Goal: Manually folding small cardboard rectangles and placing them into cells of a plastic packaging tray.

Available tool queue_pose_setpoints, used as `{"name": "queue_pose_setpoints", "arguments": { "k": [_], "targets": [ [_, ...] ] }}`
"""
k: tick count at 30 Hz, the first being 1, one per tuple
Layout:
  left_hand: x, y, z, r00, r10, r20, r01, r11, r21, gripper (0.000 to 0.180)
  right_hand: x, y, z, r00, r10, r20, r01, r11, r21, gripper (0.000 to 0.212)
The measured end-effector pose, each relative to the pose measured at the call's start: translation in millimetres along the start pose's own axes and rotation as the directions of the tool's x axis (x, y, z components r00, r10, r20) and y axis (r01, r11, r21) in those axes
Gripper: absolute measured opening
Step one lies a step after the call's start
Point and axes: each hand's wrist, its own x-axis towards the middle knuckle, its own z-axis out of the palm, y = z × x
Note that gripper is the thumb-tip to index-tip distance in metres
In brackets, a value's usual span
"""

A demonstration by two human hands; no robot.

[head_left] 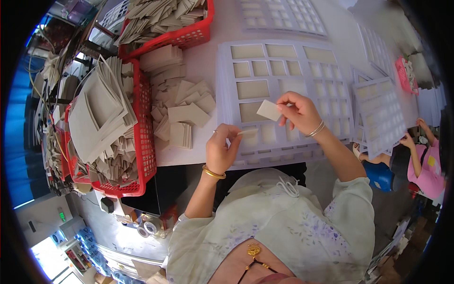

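Observation:
A small beige cardboard square is pinched in my right hand, which hovers over the white multi-opening frame sheet. My left hand is closed on another thin cardboard piece, seen nearly edge-on, by the sheet's near left part. The sheet lies on top of a stack, and beige shows through its rectangular openings. Just left of it, loose cardboard pieces lie in a heap, with a small squared pile at the heap's near edge.
Red plastic baskets full of cardboard pieces stand at the left and far left. Another frame sheet lies at the back. At the right, a person in pink holds a similar sheet. The table's near edge runs before me.

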Motion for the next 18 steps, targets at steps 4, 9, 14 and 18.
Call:
{"name": "queue_pose_setpoints", "arguments": {
  "k": [4,9,14,18],
  "targets": [
    [9.9,9.9,-2.8,0.975,-0.082,0.205,0.085,0.996,-0.007,0.014,-17.3,22.3,-15.4,0.991,0.016,-0.131,-0.006,0.997,0.076,0.011],
    [24.7,10.8,-1.1,0.939,0.055,0.34,-0.091,0.992,0.09,0.017,-26.2,29.8,-10.4,0.993,0.0,-0.118,0.008,0.998,0.067,0.013],
    [35.7,8.6,3.7,0.879,0.087,0.469,-0.187,0.968,0.17,0.016,-28.5,43.2,-14.1,0.964,-0.235,-0.127,0.21,0.961,-0.179,0.015],
    [38.3,7.8,13.1,0.875,-0.014,0.484,-0.134,0.953,0.271,0.008,-36.9,26.8,-5.8,0.978,-0.074,-0.193,0.076,0.997,0.006,0.018]
  ]
}}
